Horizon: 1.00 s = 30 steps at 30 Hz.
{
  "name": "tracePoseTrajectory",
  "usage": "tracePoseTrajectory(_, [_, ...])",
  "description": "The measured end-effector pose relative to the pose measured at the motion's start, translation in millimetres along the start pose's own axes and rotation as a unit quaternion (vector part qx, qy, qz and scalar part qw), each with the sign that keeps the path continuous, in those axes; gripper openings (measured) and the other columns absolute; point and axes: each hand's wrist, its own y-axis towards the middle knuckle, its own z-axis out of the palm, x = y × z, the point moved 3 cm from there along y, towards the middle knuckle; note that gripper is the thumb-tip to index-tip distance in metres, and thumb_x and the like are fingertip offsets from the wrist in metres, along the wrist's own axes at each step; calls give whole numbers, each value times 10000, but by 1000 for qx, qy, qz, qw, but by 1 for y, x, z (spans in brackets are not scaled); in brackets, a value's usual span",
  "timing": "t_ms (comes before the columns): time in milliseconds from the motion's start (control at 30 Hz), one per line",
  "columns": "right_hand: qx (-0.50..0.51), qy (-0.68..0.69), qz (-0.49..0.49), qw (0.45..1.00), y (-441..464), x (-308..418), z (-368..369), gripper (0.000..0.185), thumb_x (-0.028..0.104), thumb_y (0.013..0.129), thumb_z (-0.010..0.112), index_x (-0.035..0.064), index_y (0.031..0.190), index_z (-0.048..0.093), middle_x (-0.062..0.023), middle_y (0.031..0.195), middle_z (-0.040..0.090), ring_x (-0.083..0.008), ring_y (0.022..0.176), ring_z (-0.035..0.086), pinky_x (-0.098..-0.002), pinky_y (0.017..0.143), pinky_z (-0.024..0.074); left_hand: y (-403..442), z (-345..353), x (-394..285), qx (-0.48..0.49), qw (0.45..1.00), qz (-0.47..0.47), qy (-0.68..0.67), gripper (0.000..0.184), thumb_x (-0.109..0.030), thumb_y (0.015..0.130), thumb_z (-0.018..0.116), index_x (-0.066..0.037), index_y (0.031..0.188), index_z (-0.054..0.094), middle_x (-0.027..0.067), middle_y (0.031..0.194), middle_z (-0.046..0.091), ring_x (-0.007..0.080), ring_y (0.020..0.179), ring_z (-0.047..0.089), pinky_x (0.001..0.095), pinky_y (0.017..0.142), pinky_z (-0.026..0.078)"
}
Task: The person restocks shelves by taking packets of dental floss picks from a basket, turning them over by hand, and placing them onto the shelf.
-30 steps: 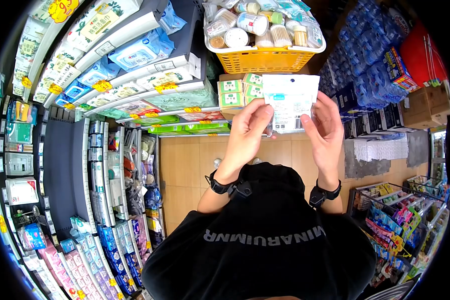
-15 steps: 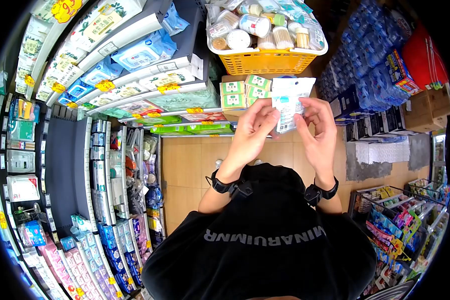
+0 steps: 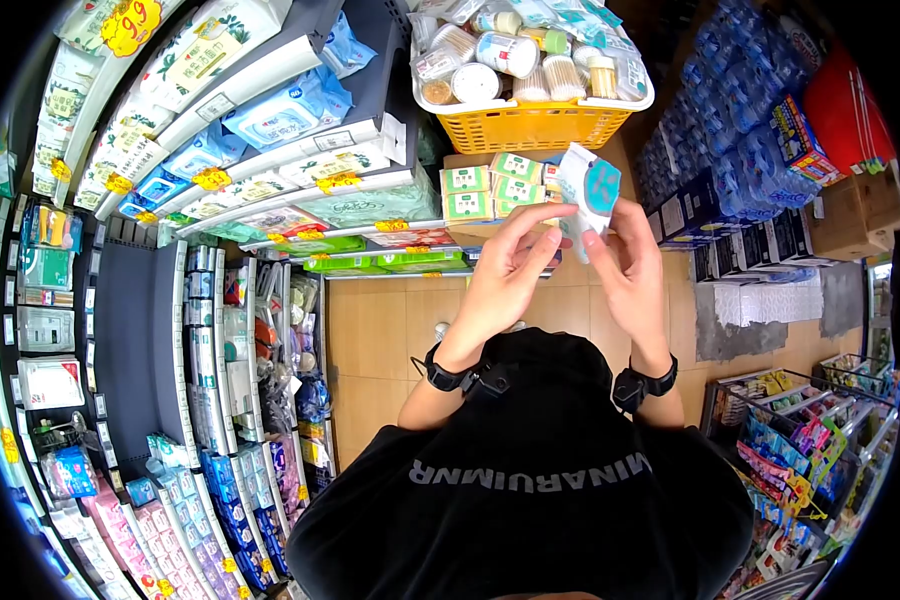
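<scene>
A small white and teal plastic packet [image 3: 592,190] is tilted in front of me, above the floor. My right hand [image 3: 630,275] grips its lower part, the thumb on the near side and the fingers behind. To the left, my left hand [image 3: 515,260] has thumb and fingers apart, and its index fingertip reaches the packet's left edge; whether it presses there I cannot tell. Behind the hands, several green and cream small boxes [image 3: 492,185] sit in an open cardboard box. Beyond them stands a yellow basket [image 3: 535,128] heaped with cotton swab tubs and packets.
Shelves of wipes and tissue packs [image 3: 290,105] curve along the left. Dark shelving [image 3: 142,340] with hanging goods runs nearer to me. On the right are wrapped bottle packs [image 3: 740,150], cartons [image 3: 850,220] and a wire rack of snack-like packets [image 3: 800,430].
The packet has turned from its flat printed face to a tilted view showing a teal face. My left fingers have come off its front, while my right hand keeps hold.
</scene>
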Motion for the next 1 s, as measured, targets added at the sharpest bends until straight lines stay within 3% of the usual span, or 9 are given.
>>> tracePoseTrajectory(167, [-5,89,35,995,0,-4,-6,278,29,987,591,-18,1255,530,-69,1133,637,-98,999,578,-249,861,472,1,-6,2,-46,998,22,29,286,-145,1001,609,-67,1276,602,37,1189,634,98,930,609,241,788,506])
tracePoseTrajectory(367, [-18,98,71,992,0,-3,-11,275,51,996,589,-19,1257,535,-42,1103,652,-69,986,573,-220,857,452,2,-17,4,-145,981,75,102,265,-90,967,654,-51,1226,613,7,1072,630,68,819,545,226,741,474])
tracePoseTrajectory(533, [-11,117,74,990,3,-3,-5,276,52,997,590,-25,1258,546,-38,1102,660,-64,983,575,-217,851,453,-3,-20,7,-114,993,18,-25,277,-135,977,658,-9,1216,597,29,995,658,75,893,594,223,752,498])
tracePoseTrajectory(1000, [84,143,116,979,21,-8,52,319,73,988,622,-23,1283,547,-14,1072,657,-46,948,547,-197,838,421,-41,-66,-11,-209,977,12,-39,239,-151,988,653,31,1142,641,52,966,690,80,890,629,229,774,511])
